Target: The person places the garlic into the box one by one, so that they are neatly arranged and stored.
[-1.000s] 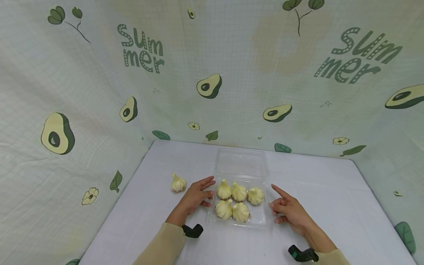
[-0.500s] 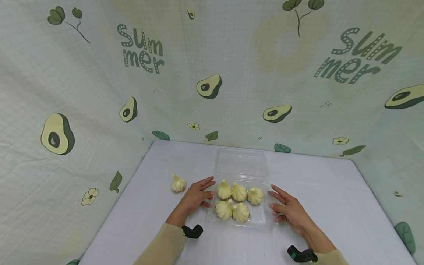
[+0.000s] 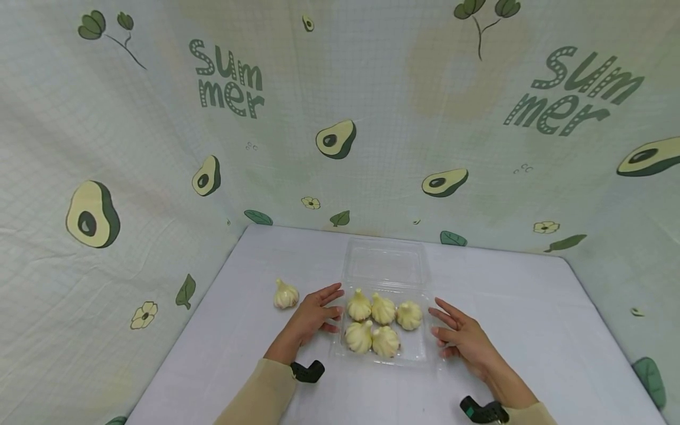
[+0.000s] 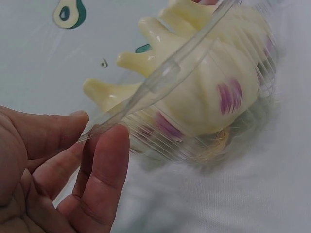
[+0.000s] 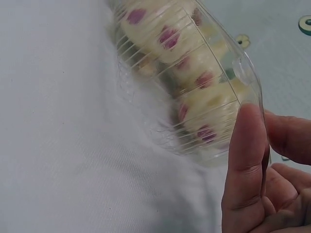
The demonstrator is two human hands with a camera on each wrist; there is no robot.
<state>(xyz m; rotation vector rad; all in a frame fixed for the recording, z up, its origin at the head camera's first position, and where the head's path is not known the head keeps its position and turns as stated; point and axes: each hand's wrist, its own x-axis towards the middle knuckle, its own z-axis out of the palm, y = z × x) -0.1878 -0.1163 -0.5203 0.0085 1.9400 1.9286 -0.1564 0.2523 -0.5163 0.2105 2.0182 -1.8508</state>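
A clear plastic clamshell box (image 3: 415, 345) stands on the table in the head view, its lid (image 3: 385, 260) folded back. Several whitish garlic bulbs (image 3: 383, 309) sit inside in two rows, with a gap at the front right. My left hand (image 3: 313, 316) pinches the box's left rim between thumb and fingers (image 4: 109, 170), as the left wrist view shows. On the opposite side, my right hand (image 3: 464, 339) holds the right rim, thumb and finger (image 5: 247, 155) on either side of the plastic. Another garlic bulb (image 3: 286, 294) lies on the table, left of my left hand.
A white cloth covers the table (image 3: 504, 307). Behind and at both sides hangs a pale curtain (image 3: 382, 77) printed with avocados, leaves and lettering. Each wrist wears a black camera mount, such as the left mount (image 3: 309, 372).
My right hand's middle finger has straightened forward along the box's right side, beside the index finger. The left hand, the box and the bulbs look unmoved.
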